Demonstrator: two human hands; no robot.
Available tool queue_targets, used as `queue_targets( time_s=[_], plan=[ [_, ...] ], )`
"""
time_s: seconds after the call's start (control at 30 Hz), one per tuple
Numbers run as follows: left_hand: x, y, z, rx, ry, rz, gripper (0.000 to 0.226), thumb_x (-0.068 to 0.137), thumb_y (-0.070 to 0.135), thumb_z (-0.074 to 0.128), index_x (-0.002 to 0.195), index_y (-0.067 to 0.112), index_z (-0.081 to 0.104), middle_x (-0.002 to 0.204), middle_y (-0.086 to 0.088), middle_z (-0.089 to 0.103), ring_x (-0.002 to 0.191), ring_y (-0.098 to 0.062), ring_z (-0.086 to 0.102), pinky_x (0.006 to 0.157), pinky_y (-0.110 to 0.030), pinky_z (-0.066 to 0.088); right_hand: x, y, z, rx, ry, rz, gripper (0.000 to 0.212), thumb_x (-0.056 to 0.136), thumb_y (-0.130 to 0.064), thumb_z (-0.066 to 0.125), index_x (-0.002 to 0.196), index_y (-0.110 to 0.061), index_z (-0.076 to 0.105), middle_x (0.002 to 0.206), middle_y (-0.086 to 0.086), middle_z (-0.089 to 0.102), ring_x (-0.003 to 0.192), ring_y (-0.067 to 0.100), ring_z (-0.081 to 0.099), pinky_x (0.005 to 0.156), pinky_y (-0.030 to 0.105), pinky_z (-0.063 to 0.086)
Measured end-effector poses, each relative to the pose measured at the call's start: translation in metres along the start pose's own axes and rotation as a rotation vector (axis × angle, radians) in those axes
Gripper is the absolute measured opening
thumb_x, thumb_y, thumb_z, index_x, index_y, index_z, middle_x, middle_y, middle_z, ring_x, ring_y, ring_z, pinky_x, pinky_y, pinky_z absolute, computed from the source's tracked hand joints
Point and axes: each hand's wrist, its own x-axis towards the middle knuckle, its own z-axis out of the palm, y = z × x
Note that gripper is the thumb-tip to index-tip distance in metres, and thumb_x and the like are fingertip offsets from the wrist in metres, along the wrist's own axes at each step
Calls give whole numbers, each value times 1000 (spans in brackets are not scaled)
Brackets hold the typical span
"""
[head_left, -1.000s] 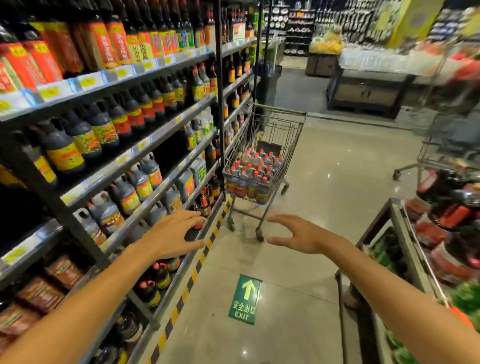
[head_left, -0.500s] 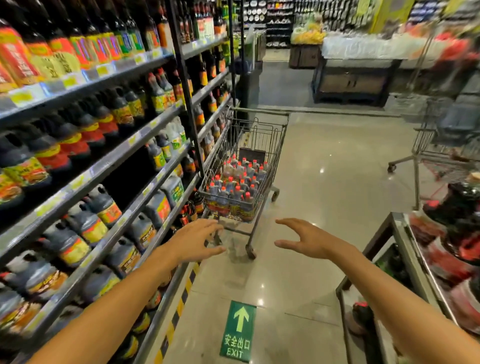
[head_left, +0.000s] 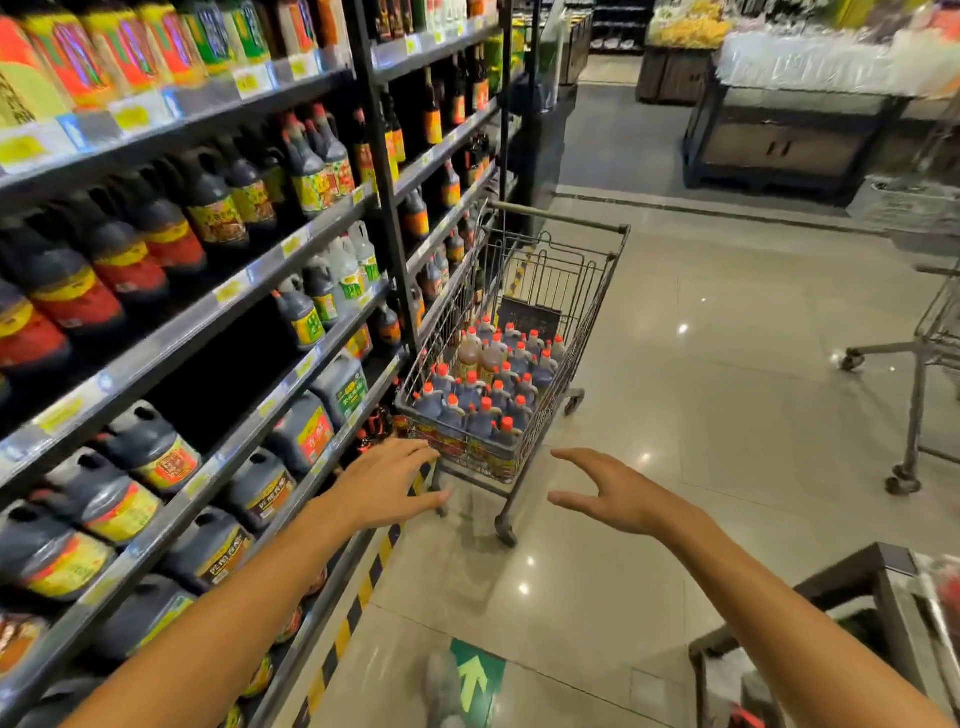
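A wire shopping cart (head_left: 587, 306) stands in the aisle against the shelving, its basket filled with several dark bottles with red caps (head_left: 480, 402). My left hand (head_left: 387, 480) reaches forward with straight fingers, just short of the cart's near left corner, holding nothing. My right hand (head_left: 605, 493) is stretched out with fingers spread and relaxed, a little below and right of the cart's near end, also holding nothing.
Tall shelves (head_left: 218, 296) of dark sauce jugs and bottles run along the left. A second cart (head_left: 924, 358) stands at the right edge. A metal display rack (head_left: 893, 577) sits at the lower right. A green exit arrow (head_left: 475, 678) marks the floor; counters stand far back.
I have moved closer to the cart, which looks larger and nearer to both hands. Both hands stay outstretched and hold nothing.
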Motion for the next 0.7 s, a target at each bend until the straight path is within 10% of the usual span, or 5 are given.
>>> queue_targets(
  time_s=[0.23,0.7],
  plan=[
    [120,-72,13,-14,-24,22,80,92,72,44,156,25,32,163,4,27,150,-18,25,123,-37,21,115,19,-23,14,-36,51,76,92,-68,54,155,-31,32,161,-5,35,145,14,33,119,35,29],
    [299,-133,38,-108,-145,18,105,74,88,15,156,25,31,161,1,32,149,-21,28,120,-39,24,305,80,-48,67,-199,117,80,86,-78,48,151,-33,40,155,-6,45,138,18,47,113,39,40]
  ],
)
